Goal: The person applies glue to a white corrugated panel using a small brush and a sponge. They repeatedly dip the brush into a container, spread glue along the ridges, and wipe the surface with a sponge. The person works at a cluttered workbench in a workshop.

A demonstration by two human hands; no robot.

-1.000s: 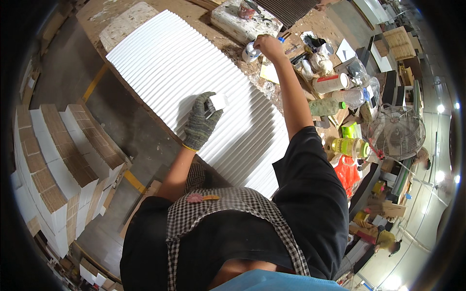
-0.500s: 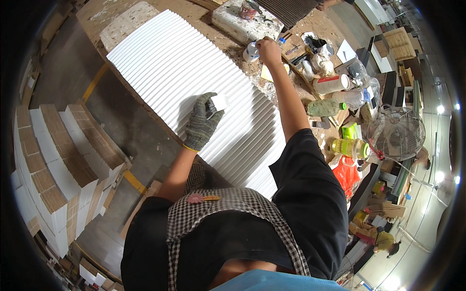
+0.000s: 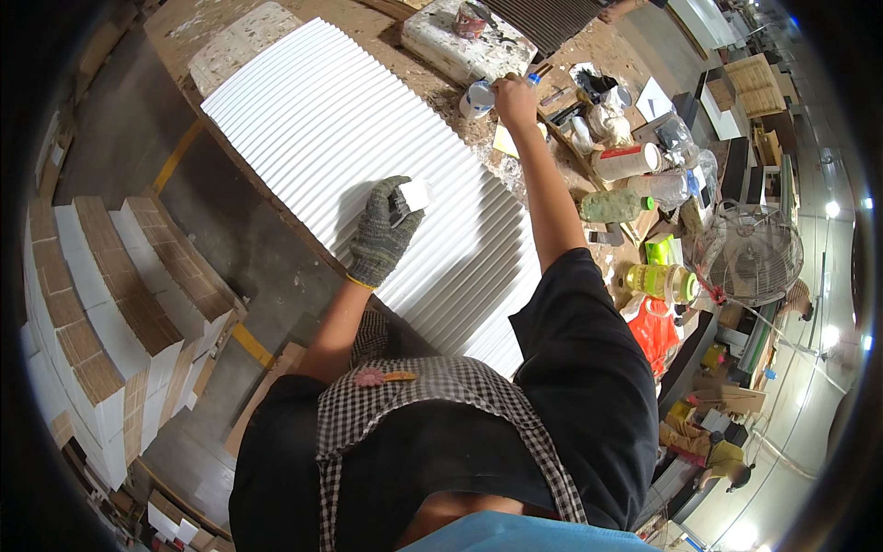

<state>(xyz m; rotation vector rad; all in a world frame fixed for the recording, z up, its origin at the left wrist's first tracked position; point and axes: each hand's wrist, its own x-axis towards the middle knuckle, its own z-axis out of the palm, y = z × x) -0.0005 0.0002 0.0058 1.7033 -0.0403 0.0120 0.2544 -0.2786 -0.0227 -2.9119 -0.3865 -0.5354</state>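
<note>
My left hand (image 3: pixel 381 237), in a grey knitted glove, is closed around a small white-faced block (image 3: pixel 416 194) with dark sides. It is held over a row of long white strips (image 3: pixel 322 110) lying side by side across the bench. My bare right hand (image 3: pixel 517 99) reaches out to the far side, its fingers pinched together at the rim of a small white tub (image 3: pixel 475 100). What those fingers hold, if anything, is too small to make out. A blue cap (image 3: pixel 533 79) shows just beyond the hand.
Right of the strips lie bottles, including a green-capped one (image 3: pixel 614 205), a white tub with a red band (image 3: pixel 627 161) and a red bag (image 3: pixel 654 329). A fan (image 3: pixel 750 250) stands farther right. Stacked white and brown boards (image 3: pixel 120 304) stand at left. Another person's hand (image 3: pixel 611 14) appears at the far edge.
My right hand has shifted slightly right and toward me, showing more of the white tub. My left hand stays in place with the block.
</note>
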